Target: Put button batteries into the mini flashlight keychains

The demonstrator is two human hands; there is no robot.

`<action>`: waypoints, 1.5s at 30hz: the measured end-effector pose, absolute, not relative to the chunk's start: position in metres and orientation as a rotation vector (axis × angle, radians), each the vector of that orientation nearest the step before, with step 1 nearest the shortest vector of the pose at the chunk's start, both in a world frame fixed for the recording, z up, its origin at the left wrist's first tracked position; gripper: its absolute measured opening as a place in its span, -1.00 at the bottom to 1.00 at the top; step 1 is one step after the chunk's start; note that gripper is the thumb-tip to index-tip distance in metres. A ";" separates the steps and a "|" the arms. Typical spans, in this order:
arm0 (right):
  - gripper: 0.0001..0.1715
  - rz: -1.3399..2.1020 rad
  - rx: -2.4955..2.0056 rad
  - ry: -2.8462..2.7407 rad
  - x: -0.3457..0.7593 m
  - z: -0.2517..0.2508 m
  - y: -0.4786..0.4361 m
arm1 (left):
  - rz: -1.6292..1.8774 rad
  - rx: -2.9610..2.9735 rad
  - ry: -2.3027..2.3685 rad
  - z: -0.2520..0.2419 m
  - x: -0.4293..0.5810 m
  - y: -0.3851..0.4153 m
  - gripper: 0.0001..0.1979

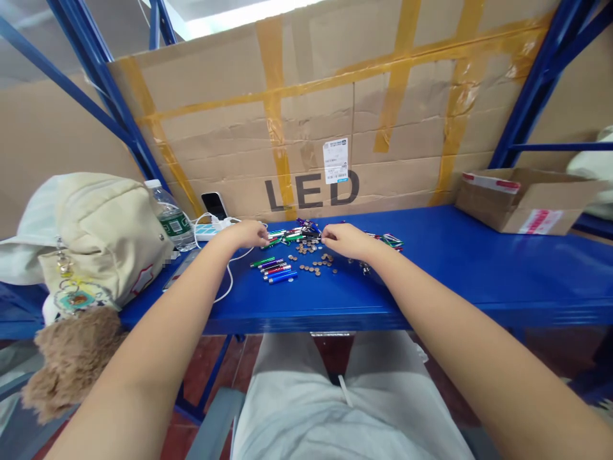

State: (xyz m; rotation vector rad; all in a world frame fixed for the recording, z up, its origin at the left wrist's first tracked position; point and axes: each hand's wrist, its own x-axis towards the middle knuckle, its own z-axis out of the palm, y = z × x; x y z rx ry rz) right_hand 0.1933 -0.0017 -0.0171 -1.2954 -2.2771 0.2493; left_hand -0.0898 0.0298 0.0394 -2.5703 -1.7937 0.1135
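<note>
Over the left of a pile of pen-sized metal tubes (pixel 306 231) in several colours is my left hand (pixel 249 234), its fingers curled together beside a green tube (pixel 272 243). My right hand (pixel 343 239) is closed at the pile's right side, fingertips by dark tubes. What either hand pinches is too small to make out. Small brownish round discs (pixel 311 269) lie scattered on the blue table (pixel 431 268) between the hands. Nearer me, several slim tubes (pixel 279 271) in green, red and blue lie in a row. Small metal pieces (pixel 366 269) sit under my right wrist.
At left are a cream bag (pixel 105 230) with a furry brown charm (pixel 79 358), a water bottle (pixel 173 217), a power strip (pixel 205 231) with white cables and a phone (pixel 214 206). An open cardboard box (pixel 522 201) stands at right. Taped cardboard (pixel 230 150) walls the back.
</note>
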 end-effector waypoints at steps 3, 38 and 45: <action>-0.83 0.171 -1.266 -2.352 0.190 -0.017 -0.001 | 0.240 -2.584 -1.789 0.036 -0.103 0.013 -0.69; -0.82 0.475 -1.469 -2.557 0.200 -0.001 -0.018 | -0.052 -2.788 -1.693 0.017 -0.092 -0.008 -0.73; -0.79 0.443 -1.474 -2.559 0.195 0.001 -0.024 | -0.670 -2.943 -1.524 0.006 -0.063 -0.016 -0.68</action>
